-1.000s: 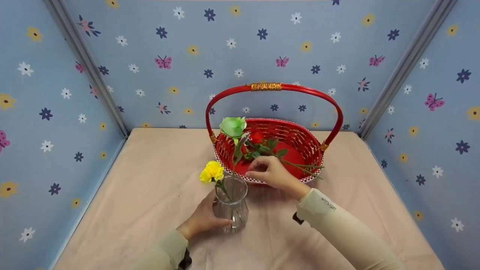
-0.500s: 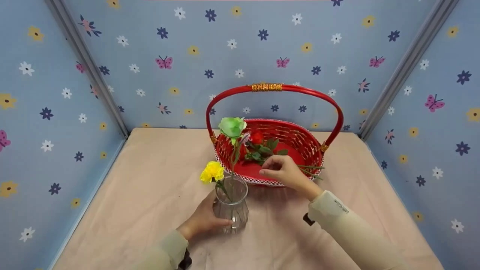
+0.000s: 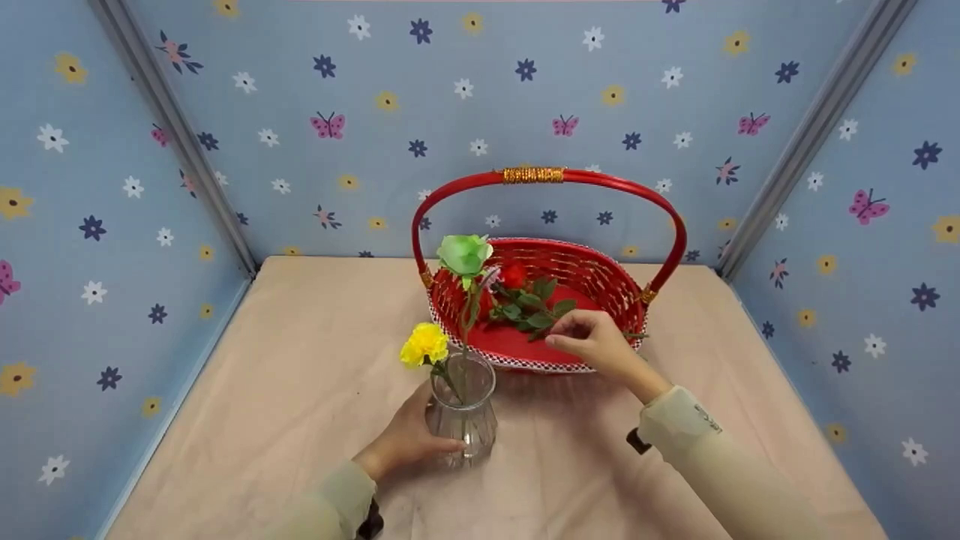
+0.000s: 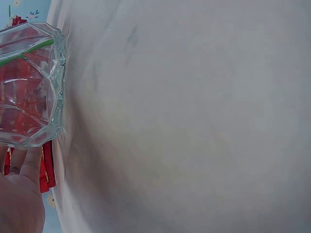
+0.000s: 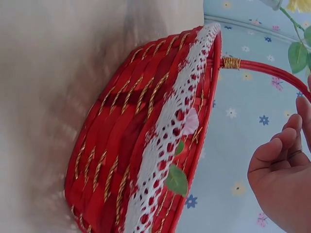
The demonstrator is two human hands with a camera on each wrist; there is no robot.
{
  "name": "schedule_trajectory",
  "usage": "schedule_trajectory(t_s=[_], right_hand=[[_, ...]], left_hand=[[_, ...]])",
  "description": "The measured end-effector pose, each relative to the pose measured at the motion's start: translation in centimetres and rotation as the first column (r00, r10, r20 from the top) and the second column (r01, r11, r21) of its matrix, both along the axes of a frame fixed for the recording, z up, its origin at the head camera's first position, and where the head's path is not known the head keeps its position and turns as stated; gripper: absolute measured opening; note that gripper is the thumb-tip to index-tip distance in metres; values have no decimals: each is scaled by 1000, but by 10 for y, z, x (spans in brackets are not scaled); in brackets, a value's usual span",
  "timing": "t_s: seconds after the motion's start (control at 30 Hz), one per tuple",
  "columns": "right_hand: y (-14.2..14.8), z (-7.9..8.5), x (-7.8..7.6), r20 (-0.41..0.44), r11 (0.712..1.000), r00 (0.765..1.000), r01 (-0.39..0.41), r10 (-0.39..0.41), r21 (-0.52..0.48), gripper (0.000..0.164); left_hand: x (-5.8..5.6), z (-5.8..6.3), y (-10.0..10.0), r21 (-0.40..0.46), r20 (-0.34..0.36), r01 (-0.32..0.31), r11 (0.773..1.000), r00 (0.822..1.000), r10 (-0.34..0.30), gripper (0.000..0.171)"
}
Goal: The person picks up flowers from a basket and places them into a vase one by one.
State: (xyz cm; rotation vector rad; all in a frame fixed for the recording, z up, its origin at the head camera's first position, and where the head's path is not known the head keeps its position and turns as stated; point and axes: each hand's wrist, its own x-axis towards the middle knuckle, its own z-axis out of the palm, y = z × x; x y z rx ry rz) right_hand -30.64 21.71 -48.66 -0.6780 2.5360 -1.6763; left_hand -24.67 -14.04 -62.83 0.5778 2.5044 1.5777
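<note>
My left hand (image 3: 405, 439) grips a clear glass vase (image 3: 480, 431) from its left side, thumb across the front. A yellow carnation (image 3: 424, 343) leans out over the vase's left rim, and a pale green rose (image 3: 463, 255) stands taller behind it. Over the front right of the red woven basket (image 3: 532, 366), my right hand (image 3: 600, 345) hovers with loosely curled fingers. Nothing shows in that hand in the right wrist view, where the fingers (image 5: 286, 138) are above the lace rim. Red roses (image 3: 514, 274) with leafy stems lie inside the basket; the hand partly hides their stems.
The basket's tall red handle (image 3: 667, 217) arches over it, bound with gold at the top. A pink flower (image 5: 191, 121) shows inside the basket in the right wrist view. Patterned blue panels (image 3: 337, 172) enclose the cloth-covered table (image 3: 315, 330) at the back and sides.
My right hand has moved rightward, away from the green rose and vase, to above the stems in the basket. The left hand and vase stay in place.
</note>
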Motion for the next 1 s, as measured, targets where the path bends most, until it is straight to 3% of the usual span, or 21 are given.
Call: schedule_trajectory(t_s=[0.4, 0.73, 1.0], right_hand=[[21, 1, -1, -34, 997, 996, 79, -78, 17, 13], [35, 2, -7, -39, 983, 986, 165, -162, 77, 24], [43, -2, -17, -30, 980, 984, 178, -176, 86, 27]], left_hand=[[0, -1, 0, 13, -39, 0, 1000, 999, 1, 106], [0, -1, 0, -2, -47, 5, 1000, 999, -5, 109], [0, -1, -1, -22, -47, -2, 1000, 999, 1, 113]])
